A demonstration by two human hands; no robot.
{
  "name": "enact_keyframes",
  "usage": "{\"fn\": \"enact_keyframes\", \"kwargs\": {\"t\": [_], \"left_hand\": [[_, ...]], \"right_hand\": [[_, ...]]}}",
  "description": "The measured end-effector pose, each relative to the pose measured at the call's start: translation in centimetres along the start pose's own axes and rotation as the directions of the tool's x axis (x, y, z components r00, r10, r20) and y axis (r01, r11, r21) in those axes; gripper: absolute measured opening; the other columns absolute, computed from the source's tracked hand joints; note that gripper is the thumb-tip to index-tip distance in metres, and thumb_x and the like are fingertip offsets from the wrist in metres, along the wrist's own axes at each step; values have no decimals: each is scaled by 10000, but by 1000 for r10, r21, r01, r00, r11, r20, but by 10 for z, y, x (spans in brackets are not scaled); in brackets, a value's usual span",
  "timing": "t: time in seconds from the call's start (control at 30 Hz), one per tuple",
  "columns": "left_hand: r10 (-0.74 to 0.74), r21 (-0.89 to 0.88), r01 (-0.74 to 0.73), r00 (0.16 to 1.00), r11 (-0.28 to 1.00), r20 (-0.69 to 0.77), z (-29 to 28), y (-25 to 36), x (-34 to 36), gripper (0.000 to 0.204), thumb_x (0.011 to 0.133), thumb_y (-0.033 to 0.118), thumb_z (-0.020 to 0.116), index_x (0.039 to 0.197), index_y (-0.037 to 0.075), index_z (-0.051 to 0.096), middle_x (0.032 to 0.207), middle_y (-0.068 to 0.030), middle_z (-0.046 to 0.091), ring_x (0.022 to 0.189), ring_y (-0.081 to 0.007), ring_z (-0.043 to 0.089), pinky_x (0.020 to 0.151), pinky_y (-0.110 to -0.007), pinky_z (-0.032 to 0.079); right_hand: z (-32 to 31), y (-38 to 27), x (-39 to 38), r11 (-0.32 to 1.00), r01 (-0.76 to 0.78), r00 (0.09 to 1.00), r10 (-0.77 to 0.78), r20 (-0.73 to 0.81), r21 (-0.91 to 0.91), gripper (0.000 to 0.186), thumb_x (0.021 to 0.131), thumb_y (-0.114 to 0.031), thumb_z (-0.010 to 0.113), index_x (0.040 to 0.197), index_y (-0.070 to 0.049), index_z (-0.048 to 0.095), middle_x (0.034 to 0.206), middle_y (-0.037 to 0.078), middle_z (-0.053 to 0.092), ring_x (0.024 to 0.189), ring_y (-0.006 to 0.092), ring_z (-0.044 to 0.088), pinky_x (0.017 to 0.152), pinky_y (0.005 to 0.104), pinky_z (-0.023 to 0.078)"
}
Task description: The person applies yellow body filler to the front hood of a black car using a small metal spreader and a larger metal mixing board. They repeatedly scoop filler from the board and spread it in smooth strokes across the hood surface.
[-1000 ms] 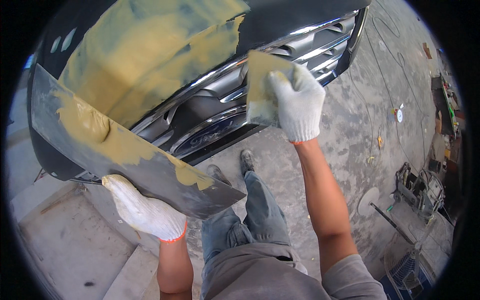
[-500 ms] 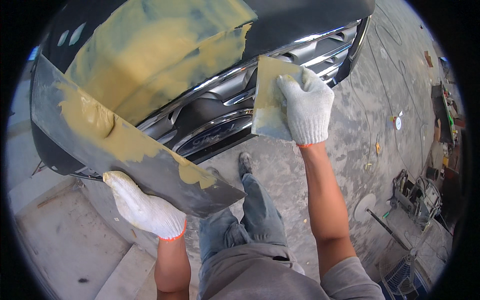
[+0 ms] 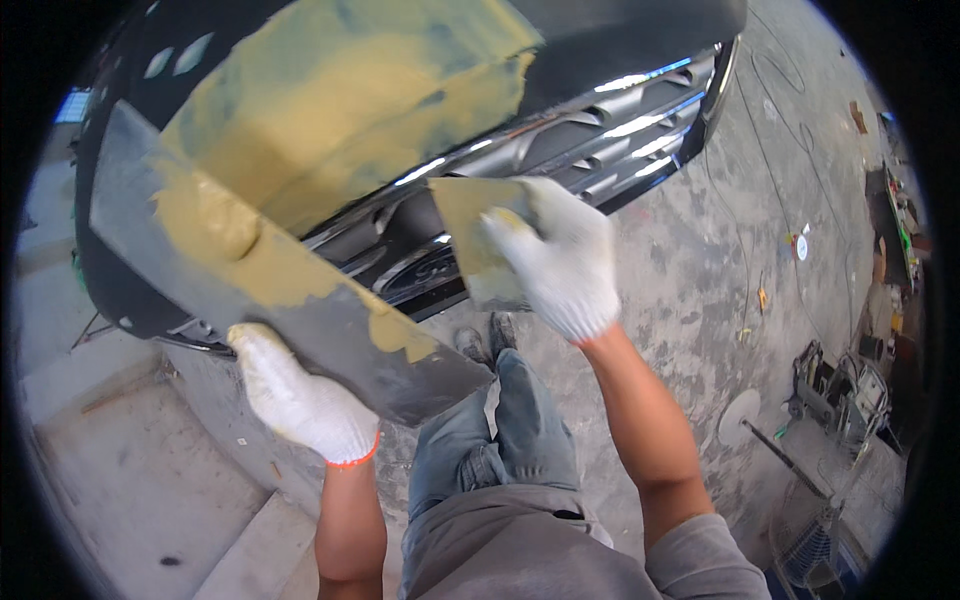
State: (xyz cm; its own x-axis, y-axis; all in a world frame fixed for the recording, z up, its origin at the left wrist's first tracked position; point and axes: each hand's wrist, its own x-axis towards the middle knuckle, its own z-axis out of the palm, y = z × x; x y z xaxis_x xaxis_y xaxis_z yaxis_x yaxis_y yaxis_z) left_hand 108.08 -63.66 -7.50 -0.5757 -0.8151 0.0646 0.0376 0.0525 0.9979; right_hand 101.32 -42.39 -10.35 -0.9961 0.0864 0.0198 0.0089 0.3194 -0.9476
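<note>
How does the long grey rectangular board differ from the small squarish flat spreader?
The long grey rectangular board is much larger than the small squarish flat spreader. The board carries a thick mound of yellow putty; the spreader shows only flat smears. The white-gloved left hand holds the board, the white-gloved right hand grips the spreader. Both are thin and flat.
</note>
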Motion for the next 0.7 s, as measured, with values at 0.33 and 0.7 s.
{"fn": "enact_keyframes", "kwargs": {"t": [0.33,0.7], "left_hand": [[50,-172,-11,972,985,228,4,63,-27,392,1186,350,580,1134,-29,665,977,-31,668,884,-88,568,787,-289,496],[50,-152,25,884,988,465,-43,124,-56,385,1172,298,584,1239,-75,649,1161,-106,718,1021,-139,630,948,-320,529]], "right_hand": [[-42,-118,-120,841,376,925,-315,215,-388,418,902,-14,814,1316,-74,796,1186,145,830,1027,313,816,898,369,657],[-73,-191,-157,459,603,613,-790,11,-653,403,813,23,833,1209,-51,844,1258,147,784,1190,367,694,1050,466,547]]}}
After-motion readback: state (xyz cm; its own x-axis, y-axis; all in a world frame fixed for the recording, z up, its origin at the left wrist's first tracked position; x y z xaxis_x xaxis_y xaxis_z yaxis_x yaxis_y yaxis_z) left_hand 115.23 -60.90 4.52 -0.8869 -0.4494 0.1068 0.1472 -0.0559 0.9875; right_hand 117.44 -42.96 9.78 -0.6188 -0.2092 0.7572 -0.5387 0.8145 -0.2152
